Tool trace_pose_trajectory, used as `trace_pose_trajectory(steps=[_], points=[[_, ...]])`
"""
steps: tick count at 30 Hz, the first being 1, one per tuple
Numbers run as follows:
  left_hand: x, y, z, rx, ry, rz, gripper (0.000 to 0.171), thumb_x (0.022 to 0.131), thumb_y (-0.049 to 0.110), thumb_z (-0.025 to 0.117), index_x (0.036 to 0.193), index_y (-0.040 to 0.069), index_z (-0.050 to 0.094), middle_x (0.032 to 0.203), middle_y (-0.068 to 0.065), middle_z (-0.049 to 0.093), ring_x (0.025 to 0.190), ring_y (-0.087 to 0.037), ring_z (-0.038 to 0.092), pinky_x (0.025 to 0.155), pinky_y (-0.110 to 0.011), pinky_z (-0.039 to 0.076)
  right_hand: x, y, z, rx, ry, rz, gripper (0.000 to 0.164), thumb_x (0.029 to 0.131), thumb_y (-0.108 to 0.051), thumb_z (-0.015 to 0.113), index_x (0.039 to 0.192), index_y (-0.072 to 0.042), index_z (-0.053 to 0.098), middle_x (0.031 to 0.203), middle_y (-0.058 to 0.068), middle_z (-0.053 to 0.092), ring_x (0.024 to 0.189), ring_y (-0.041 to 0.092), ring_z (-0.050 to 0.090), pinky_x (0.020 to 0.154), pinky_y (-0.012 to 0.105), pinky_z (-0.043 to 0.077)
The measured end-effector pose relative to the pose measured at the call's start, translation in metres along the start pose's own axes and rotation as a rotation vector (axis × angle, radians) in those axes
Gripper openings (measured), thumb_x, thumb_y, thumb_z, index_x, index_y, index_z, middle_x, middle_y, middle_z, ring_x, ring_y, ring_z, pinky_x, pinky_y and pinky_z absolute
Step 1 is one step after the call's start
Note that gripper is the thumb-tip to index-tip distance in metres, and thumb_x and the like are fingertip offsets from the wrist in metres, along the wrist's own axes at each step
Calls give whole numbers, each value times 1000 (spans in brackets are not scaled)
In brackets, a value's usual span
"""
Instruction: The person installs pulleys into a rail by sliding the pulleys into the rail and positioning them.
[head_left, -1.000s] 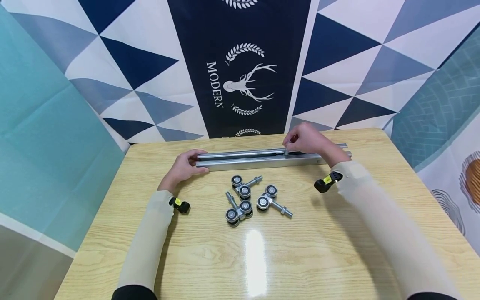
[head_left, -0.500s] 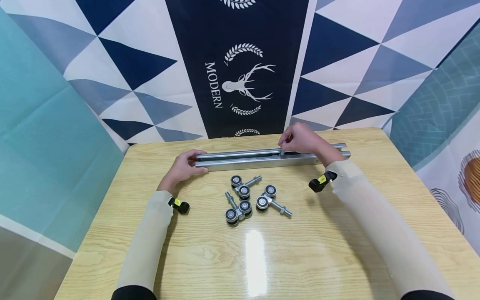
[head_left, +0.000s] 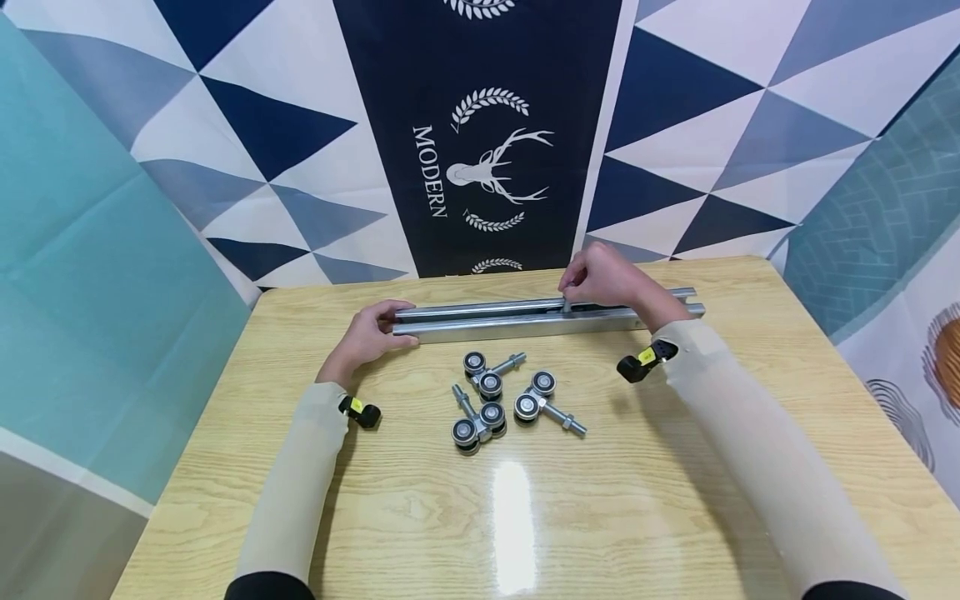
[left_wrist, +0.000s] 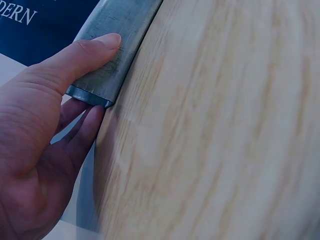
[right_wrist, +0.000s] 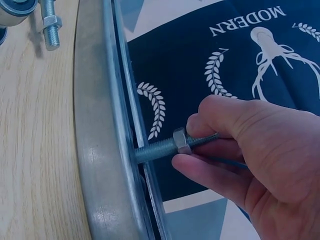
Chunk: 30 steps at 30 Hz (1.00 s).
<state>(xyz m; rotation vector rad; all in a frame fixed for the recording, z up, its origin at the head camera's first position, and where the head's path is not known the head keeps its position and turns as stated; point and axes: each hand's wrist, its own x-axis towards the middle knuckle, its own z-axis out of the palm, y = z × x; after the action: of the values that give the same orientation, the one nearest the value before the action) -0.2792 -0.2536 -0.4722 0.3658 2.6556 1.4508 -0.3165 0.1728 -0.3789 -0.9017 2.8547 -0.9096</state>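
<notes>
A long metal track (head_left: pixel 510 326) with a slot along its top lies across the back of the table. My left hand (head_left: pixel 367 340) grips its left end, the thumb (left_wrist: pixel 107 42) on the front face and the fingers curled at the end, as the left wrist view shows. Towards the track's right part, my right hand (head_left: pixel 603 277) pinches a threaded bolt (right_wrist: pixel 162 149) that stands up out of the slot. A hex nut (right_wrist: pixel 182 140) sits on the bolt, right at the thumb and fingertips. Whatever the bolt joins inside the track is hidden.
Three roller hangers with wheels and threaded bolts lie in front of the track: a back one (head_left: pixel 491 385), a front left one (head_left: pixel 465 432) and a right one (head_left: pixel 527 406). A patterned cloth (head_left: pixel 495 125) hangs behind the wooden table (head_left: pixel 405 517).
My right hand has slid slightly left along the track with the bolt, mostly in the first half second. My left hand has kept its place at the end.
</notes>
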Motion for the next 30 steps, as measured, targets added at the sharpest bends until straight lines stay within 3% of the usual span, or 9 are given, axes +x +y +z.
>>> trace_pose_trajectory(steps=[12,30], points=[[0,-1,0,-9,-4,4,62,74,29,89,129,18,64,122,-12,66,99,-26,60,89,-41,49,6,-6,4,-17,2,-68,11,77,0,74,77,-8,80,80,8,75,70,16,62,65,32,52],[0,-1,0,-1,5,8,63,73,31,89,130,18,64,122,-11,66,98,-25,60,86,-36,50,17,-22,22,44,-25,-14,10,84,-4,72,87,-9,81,92,10,76,78,20,62,70,35,53]])
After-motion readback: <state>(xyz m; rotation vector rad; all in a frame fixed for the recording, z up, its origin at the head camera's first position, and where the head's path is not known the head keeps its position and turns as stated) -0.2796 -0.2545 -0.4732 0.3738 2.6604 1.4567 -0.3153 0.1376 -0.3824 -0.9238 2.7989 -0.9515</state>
